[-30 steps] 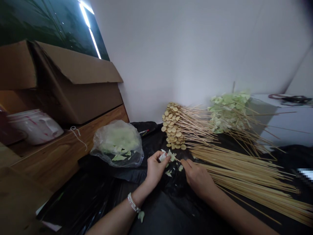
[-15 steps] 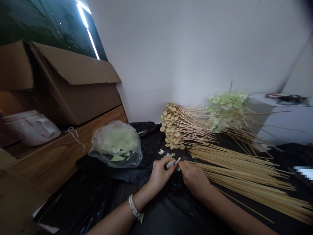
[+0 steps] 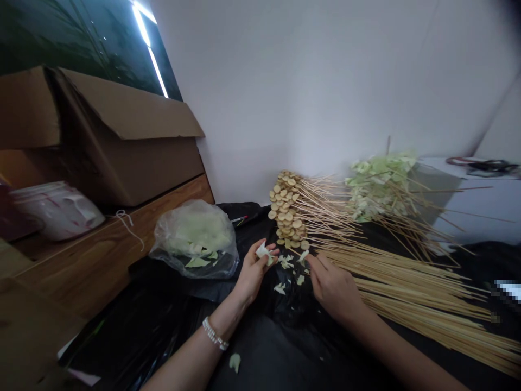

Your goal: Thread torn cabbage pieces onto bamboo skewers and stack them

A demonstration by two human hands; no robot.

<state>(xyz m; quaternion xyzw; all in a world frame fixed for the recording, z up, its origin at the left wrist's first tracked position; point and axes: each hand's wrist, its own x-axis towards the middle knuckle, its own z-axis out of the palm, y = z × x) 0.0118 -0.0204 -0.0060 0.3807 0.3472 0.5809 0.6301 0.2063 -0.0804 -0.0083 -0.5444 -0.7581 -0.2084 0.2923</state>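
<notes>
My left hand (image 3: 254, 274) grips a pale piece of vegetable leaf (image 3: 262, 250) between fingers and thumb. My right hand (image 3: 334, 288) lies a little to the right, fingers slightly apart, beside a spread of loose bamboo skewers (image 3: 411, 288). I see nothing clearly held in it. Small pale green scraps (image 3: 285, 262) are scattered between my hands. Behind them stands a bundle of skewers threaded with round tan slices (image 3: 287, 209). Further right sits a bundle threaded with pale green leaf pieces (image 3: 379, 184). A clear plastic bag of green pieces (image 3: 194, 239) lies to my left.
Black plastic sheeting (image 3: 260, 347) covers the work surface. Left of it runs a wooden ledge (image 3: 109, 244) holding a cardboard box (image 3: 122, 144) and a white plastic tub (image 3: 57, 212). A marker pen (image 3: 240, 219) lies at the back. A white wall stands behind.
My left hand has moved up and left with the pale piece, and my right hand has shifted right, so the hands stand further apart. More scraps show between them.
</notes>
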